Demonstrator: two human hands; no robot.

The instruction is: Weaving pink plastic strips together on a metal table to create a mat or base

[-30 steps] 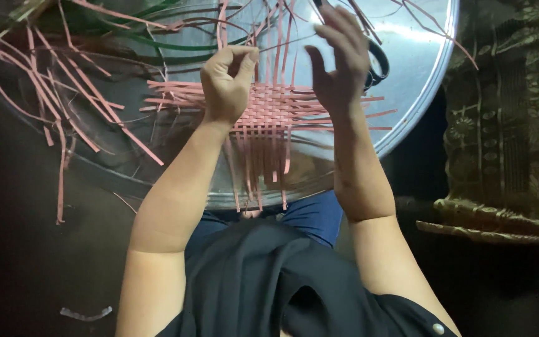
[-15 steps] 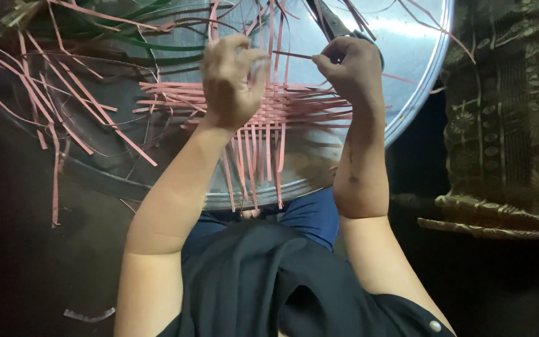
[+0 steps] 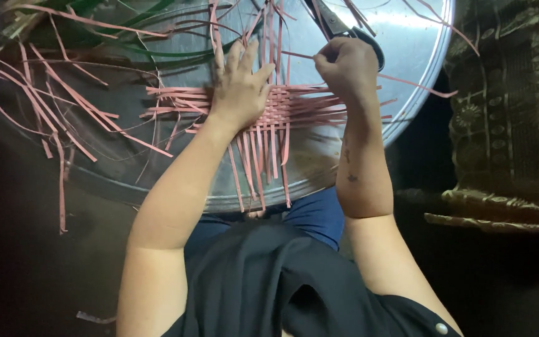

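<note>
Dim room, most of it in shadow. At three o'clock hangs a dark patterned cloth (image 3: 513, 112) with a gold-trimmed edge. The floor (image 3: 26, 274) at eight o'clock is dark, with one pale scrap (image 3: 95, 317) lying on it.

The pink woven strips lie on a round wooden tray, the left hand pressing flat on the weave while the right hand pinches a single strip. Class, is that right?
One thing is wrong: the tray is shiny metal, not wood, as the head view shows. The rest holds: the left hand presses flat on the pink woven strips, and the right hand pinches a single strip.
</note>
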